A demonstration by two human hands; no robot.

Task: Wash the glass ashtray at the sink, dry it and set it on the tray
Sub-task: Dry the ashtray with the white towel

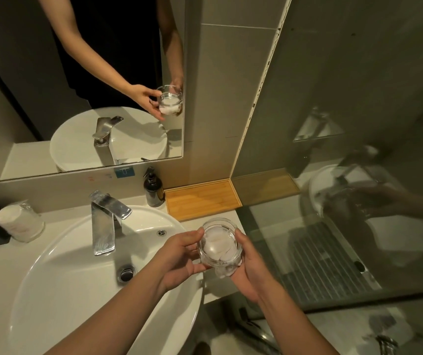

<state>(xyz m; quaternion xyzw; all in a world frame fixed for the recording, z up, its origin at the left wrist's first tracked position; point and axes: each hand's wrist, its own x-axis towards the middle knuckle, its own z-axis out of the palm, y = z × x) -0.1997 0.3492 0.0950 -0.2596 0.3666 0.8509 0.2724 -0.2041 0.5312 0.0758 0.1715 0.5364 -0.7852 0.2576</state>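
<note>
Held up between both hands, the glass ashtray (219,243) is just to the right of the white sink bowl (59,275), above the counter edge and near the empty bamboo tray (202,199). It is gripped by the left hand (177,254), whose fingers are curled on its left side, and cupped from below and the right by the right hand (250,267), where a white tissue (223,272) is pressed against the glass. A chrome tap (105,221) is seen over the bowl, a dark soap pump bottle (153,189) beside the tray, and a wrapped cup (19,221) at the far left.
</note>
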